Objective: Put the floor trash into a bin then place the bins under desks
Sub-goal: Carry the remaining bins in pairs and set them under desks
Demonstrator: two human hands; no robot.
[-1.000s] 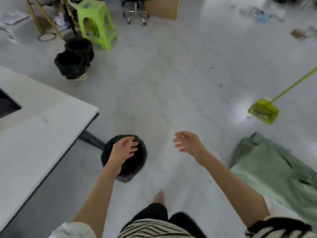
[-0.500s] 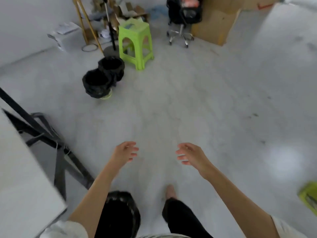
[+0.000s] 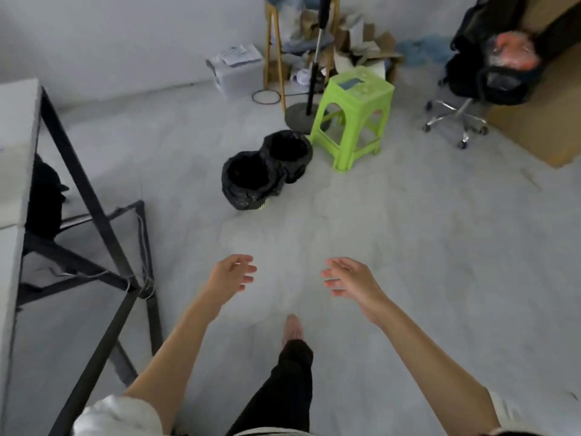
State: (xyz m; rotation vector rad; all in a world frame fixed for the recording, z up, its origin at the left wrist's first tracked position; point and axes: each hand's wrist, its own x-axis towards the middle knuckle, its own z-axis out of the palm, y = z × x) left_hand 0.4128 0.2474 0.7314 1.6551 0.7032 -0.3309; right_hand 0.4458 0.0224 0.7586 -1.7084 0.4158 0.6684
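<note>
Fingers (image 3: 243, 272) of the left hand (image 3: 231, 273) are spread loosely and nothing is held; those of the right hand (image 3: 349, 278) are likewise parted and empty. Both hands are carried forward at waist height, palms turned inward, which is judged to be a ready posture for a pickup while a step is taken, a bare foot (image 3: 293, 328) being set ahead on the floor (image 3: 408, 247). 2 black-lined bins, the near bin (image 3: 251, 180) and the far bin (image 3: 287, 154), are seen touching each other at 12 o'clock from the hands, well apart from them, with a green stool (image 3: 353, 114) just beside at 1 o'clock. A bench (image 3: 14, 146) with a black frame (image 3: 94, 215) lies at 9 o'clock; its open underside is judged to be a place where a bin could be slid. Loose cardboard and paper (image 3: 361, 45) are piled by the wall at 12 o'clock, so some trash is probably still uncollected
</note>
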